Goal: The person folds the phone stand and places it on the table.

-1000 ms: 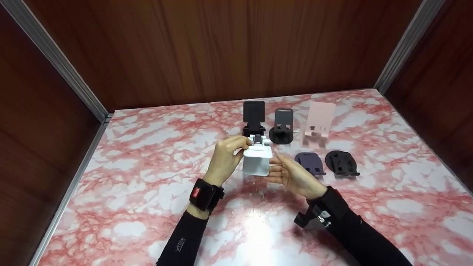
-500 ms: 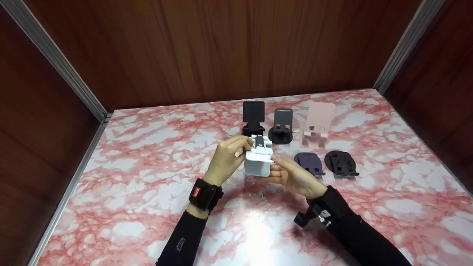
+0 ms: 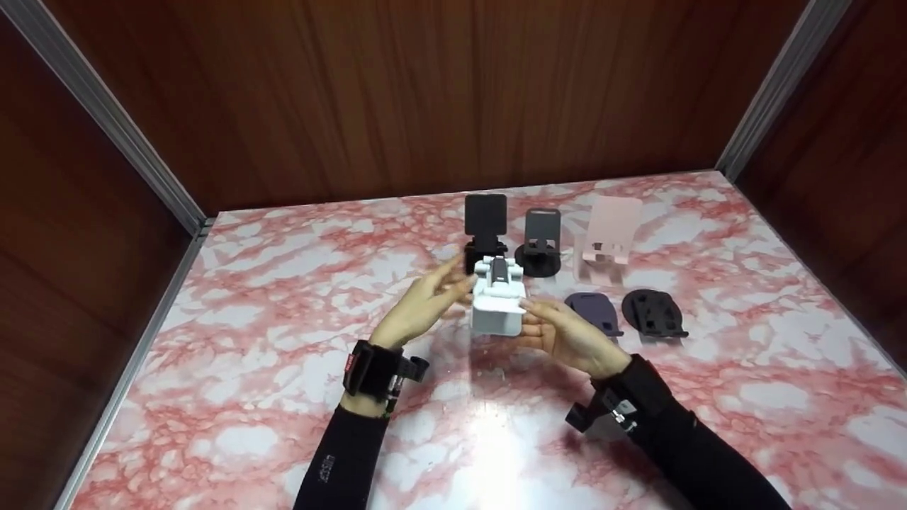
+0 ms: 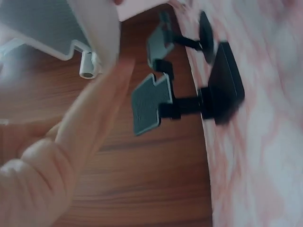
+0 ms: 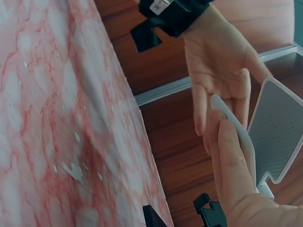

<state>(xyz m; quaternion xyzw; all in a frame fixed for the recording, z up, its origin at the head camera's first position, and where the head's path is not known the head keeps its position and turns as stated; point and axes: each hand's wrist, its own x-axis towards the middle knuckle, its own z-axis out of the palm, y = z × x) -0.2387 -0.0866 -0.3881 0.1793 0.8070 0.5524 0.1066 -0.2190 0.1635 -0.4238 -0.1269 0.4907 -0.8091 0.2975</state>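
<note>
A white folding phone stand [image 3: 498,320] is held above the table in the middle of the head view, its hinged arm pointing to the back. My right hand [image 3: 575,338] grips its right side, thumb on top and fingers beneath. In the right wrist view, those fingers lie along the flat base while the padded grey plate [image 5: 279,127] angles away from it. My left hand [image 3: 425,301] is at the stand's left side with loosely extended fingers; its thumb tip is right at the edge. The left wrist view shows that thumb [image 4: 90,118] overlapping the white stand [image 4: 102,28].
Behind stand a black phone stand [image 3: 486,216], a dark grey one [image 3: 543,230] and a pink one [image 3: 615,223], all unfolded. Folded purple [image 3: 595,312] and black [image 3: 653,312] stands lie right of my right hand. Wooden panels enclose the marbled table [image 3: 248,354].
My left hand has let go of the stand's hinge, moving left and loosening its fingers. The right thumb has come onto the stand, and the hinged arm has tilted into clearer view.
</note>
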